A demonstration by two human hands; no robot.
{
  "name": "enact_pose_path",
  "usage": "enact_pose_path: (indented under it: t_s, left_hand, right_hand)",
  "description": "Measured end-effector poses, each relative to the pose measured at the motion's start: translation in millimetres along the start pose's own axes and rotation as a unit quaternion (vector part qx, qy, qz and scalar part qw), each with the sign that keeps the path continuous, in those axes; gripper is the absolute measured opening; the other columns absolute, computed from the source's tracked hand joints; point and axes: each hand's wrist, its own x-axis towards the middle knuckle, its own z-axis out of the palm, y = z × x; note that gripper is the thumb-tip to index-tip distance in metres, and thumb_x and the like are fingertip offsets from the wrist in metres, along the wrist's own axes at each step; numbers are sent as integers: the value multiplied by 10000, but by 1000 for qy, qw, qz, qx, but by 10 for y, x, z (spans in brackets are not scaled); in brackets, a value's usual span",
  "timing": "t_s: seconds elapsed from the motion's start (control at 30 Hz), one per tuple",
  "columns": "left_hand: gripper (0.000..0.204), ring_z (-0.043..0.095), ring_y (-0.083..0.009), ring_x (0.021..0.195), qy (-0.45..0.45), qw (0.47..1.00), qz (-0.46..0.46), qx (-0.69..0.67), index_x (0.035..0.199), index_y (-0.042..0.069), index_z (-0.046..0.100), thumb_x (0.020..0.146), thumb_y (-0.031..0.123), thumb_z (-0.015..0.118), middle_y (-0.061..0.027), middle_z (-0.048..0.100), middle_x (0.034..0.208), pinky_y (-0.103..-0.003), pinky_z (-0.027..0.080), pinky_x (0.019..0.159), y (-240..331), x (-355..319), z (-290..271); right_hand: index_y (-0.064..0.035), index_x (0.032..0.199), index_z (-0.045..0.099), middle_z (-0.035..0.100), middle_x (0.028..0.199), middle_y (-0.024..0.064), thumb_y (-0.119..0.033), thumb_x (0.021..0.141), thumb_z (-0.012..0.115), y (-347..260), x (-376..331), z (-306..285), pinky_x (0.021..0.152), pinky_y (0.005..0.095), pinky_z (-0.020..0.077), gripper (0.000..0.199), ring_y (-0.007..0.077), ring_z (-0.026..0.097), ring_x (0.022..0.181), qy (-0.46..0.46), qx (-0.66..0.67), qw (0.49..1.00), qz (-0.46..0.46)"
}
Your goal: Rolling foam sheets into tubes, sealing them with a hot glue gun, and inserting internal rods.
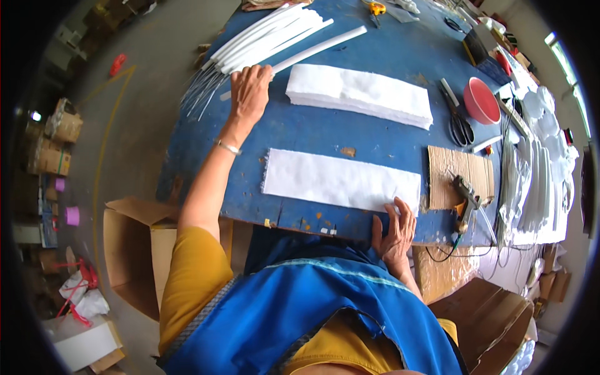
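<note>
My left hand [251, 94] is closed round the near end of a single white rod [322, 47], which slants away to the right. Beside it lies a bundle of similar white rods [269, 37] with thin wires sticking out of their near ends. A white cloth strip [340, 178] lies flat along the near table edge. My right hand [395, 234] rests at the strip's near right corner, its fingers apart and holding nothing. Farther back is a stack of white cloth strips [359, 94].
On the blue table's [300, 134] right stand a glue gun [464, 203] on corrugated cardboard [444, 172], black scissors [461, 128] and a red bowl [481, 101]. Yellow-handled snips [376, 9] lie at the back. An open carton [134, 250] stands on the floor at left.
</note>
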Motion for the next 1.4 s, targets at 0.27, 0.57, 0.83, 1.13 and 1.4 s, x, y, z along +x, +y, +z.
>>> enact_pose_path:
  t_s: [0.27,0.57,0.83,1.13,1.4]
  left_hand:
    - [244,544,-212,764,91,951,171,-240,1008,73,605,769,71,656,-39,544,838,-342,431,668,708,-660,-576]
    - [217,570,-242,797,3,935,170,-310,955,40,629,743,61,671,-72,577,877,-353,469,702,958,-1136,-647]
    - [281,576,-271,817,-30,928,197,-314,1008,21,618,733,13,676,-104,580,931,-353,488,735,1105,-1228,-730]
    - [213,585,-224,833,-5,930,236,-282,940,7,635,751,103,660,-85,589,926,-327,475,723,1197,-1224,-978]
    - [447,588,-234,947,7,962,204,-181,1103,47,610,771,341,671,-100,630,1033,-367,453,853,850,-1322,-974]
  right_hand:
    - [-38,1059,551,525,1142,169,-104,757,658,63,-45,39,857,417,416,328,359,510,1033,39,17,999,-20]
    - [-19,947,593,588,1016,171,21,728,634,153,-121,34,805,389,467,227,329,565,937,162,132,976,-67]
    - [-30,972,604,579,1043,177,11,713,661,135,-97,-13,801,387,464,268,321,564,950,159,127,976,-73]
    - [-140,1156,577,574,1078,21,-268,720,737,27,368,-258,1039,450,218,482,190,518,1074,9,-85,987,-140]
    - [-131,1068,620,594,876,28,-153,725,732,58,355,-223,996,419,285,360,180,568,907,36,-40,984,-168]
